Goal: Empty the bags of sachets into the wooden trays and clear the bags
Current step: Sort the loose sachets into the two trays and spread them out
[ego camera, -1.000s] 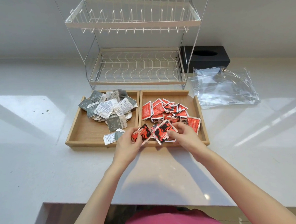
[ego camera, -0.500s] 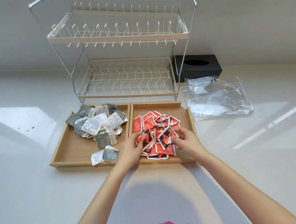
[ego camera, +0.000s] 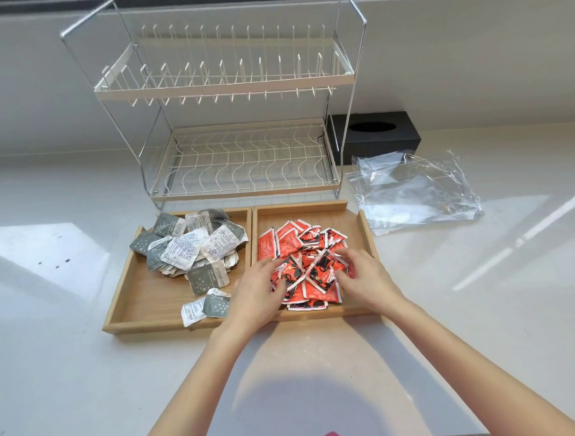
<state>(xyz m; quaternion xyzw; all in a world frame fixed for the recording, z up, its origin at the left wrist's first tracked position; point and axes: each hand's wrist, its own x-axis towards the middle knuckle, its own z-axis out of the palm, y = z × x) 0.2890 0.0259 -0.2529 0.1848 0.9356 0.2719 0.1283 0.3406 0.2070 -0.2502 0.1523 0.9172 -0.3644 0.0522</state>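
Note:
Two wooden trays stand side by side on the white counter. The left tray point(ego camera: 144, 302) holds a loose heap of grey and white sachets point(ego camera: 188, 249). The right tray point(ego camera: 366, 227) holds a pile of red sachets point(ego camera: 294, 240). My left hand point(ego camera: 253, 293) and my right hand point(ego camera: 366, 277) sit at the pile's near left and near right sides, fingers curled onto the front red sachets and squeezing them together. Flattened clear plastic bags point(ego camera: 415, 194) lie on the counter to the right of the trays, apart from both hands.
A two-tier wire dish rack point(ego camera: 243, 166) stands directly behind the trays. A black tissue box point(ego camera: 375, 133) sits behind the plastic bags by the wall. The counter's near edge runs along the bottom of the view.
Both hands carried red sachets from the tray's front edge into the pile and now press against it. The view tilted up, showing more of the rack.

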